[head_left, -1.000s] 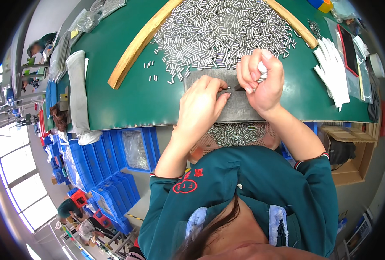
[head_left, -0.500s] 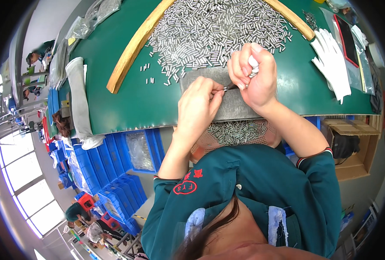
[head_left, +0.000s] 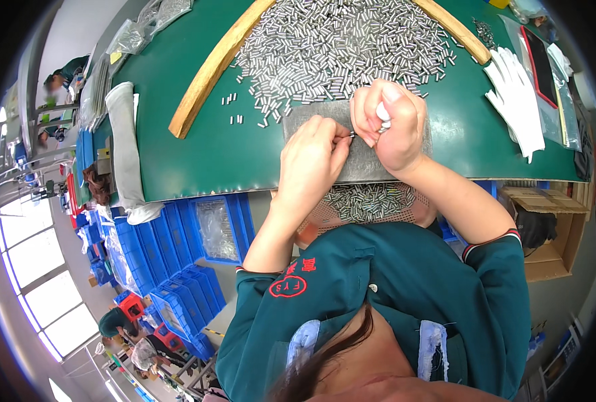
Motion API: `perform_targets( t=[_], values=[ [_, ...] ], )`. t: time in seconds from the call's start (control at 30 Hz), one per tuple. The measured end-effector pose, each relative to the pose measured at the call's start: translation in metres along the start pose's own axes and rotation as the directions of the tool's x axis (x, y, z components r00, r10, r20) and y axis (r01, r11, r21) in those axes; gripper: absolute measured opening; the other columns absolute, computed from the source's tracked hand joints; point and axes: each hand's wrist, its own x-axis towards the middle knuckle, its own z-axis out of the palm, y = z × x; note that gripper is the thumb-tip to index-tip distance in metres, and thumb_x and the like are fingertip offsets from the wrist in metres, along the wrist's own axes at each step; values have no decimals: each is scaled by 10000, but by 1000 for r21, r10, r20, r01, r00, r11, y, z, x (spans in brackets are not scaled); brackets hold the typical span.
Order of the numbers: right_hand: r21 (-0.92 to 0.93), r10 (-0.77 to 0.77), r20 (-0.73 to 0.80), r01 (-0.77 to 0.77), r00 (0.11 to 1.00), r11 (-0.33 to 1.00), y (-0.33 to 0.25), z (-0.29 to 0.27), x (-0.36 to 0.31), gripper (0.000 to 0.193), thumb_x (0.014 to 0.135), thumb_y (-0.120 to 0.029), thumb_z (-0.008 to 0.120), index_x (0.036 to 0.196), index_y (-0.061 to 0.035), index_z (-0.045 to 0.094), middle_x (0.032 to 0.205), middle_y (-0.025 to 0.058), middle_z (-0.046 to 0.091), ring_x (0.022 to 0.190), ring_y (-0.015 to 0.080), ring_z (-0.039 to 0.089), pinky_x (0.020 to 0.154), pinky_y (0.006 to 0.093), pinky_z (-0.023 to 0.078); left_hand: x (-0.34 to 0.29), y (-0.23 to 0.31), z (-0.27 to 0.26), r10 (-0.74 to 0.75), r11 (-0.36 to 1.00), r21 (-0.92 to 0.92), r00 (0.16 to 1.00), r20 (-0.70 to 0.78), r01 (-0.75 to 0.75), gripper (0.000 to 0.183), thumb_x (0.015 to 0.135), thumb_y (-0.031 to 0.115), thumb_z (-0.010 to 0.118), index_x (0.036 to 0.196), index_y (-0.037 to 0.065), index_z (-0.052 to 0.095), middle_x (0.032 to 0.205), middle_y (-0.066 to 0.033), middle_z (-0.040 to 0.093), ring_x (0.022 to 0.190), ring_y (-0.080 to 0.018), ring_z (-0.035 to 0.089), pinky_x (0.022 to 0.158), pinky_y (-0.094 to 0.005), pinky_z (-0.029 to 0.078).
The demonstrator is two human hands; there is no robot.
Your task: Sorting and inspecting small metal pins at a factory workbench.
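Note:
Over a grey pad (head_left: pixel 378 171) at the table's near edge, my left hand (head_left: pixel 311 157) pinches a small metal pin (head_left: pixel 352 135) between thumb and forefinger. My right hand (head_left: pixel 398 130) is closed in a fist around a tool with a white handle (head_left: pixel 383 114). The tool's working end is mostly hidden by the fingers, close to the pin. Just beyond both hands lies a wide heap of short silvery pins (head_left: pixel 338 60). Below the table edge, a pink perforated basket (head_left: pixel 318 226) holds many more pins.
Wooden strips (head_left: pixel 214 74) flank the heap. At right lie white gloves (head_left: pixel 517 104) and a red-edged phone (head_left: pixel 540 67); at left, a grey sleeve (head_left: pixel 121 141). Blue crates (head_left: pixel 194 298) and a cardboard box (head_left: pixel 546 264) stand below. Other people (head_left: pixel 117 325) sit far left.
My right fist has moved slightly left and nearer to my left hand. The dark thin tip seen between the hands is now mostly covered. My left hand keeps its pinch.

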Motion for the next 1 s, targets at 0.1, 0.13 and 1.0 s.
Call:
perform_targets(
  t=[0.1, 0.13, 1.0],
  values=[
    [44, 12, -28, -10, 1000, 999, 1, -2, 5, 352, 889, -226, 354, 587, -46, 379, 493, 39, 393, 407, 83, 328, 377, 220, 282, -1, 3, -3, 1, 999, 42, 1000, 4, -2, 92, 720, 49, 636, 758, 39, 552, 694, -67, 527, 612, -189, 547, 560, -291, 444],
    [140, 34, -54, -26, 998, 990, 2, -4, 7, 344, 889, -224, 359, 595, -46, 380, 498, 35, 391, 408, 81, 327, 379, 221, 286, -3, 7, -5, 7, 1000, 14, 999, 41, -7, 91, 720, 49, 636, 760, 42, 555, 698, -68, 528, 617, -191, 549, 562, -293, 444],
    [-65, -12, 188, 25, 982, 998, -4, 2, 3, 428, 956, -268, 332, 787, 48, 566, 493, 22, 436, 377, 50, 337, 357, 192, 273, 164, -79, -5, 341, 919, 245, 936, -94, -310, 354, 853, 320, 526, 1146, 123, 553, 1155, -146, 529, 1081, -311, 494, 925, -402, 385]
  ],
)
